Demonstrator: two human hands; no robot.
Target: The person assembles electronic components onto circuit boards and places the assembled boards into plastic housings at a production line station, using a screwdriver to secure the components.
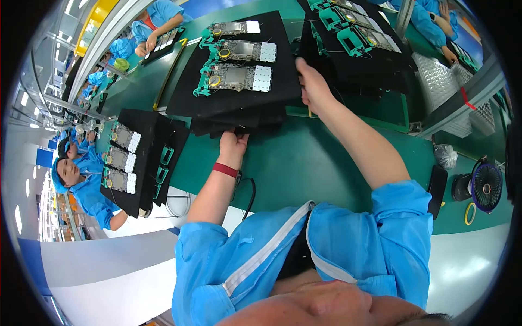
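Note:
Several black foam sheets (185, 106) lie stacked in front of me, tilted over the green bench. On the top sheet lie three circuit boards (239, 77), each with a white patch on its right end and a green plastic clip (202, 87) on its left. My left hand (232, 143) grips the stack's near edge from below; its fingertips are hidden under the sheets. At the stack's right edge my right hand (314, 87) is closed on the sheets, its fingers partly hidden.
Another black stack (364, 65) with circuit boards stands at the back right. A third stack (144, 190) with boards is at the left, a co-worker (87, 179) beside it. A purple fan (485, 186), a yellow tape ring (470, 213) and a metal post (462, 103) are at the right.

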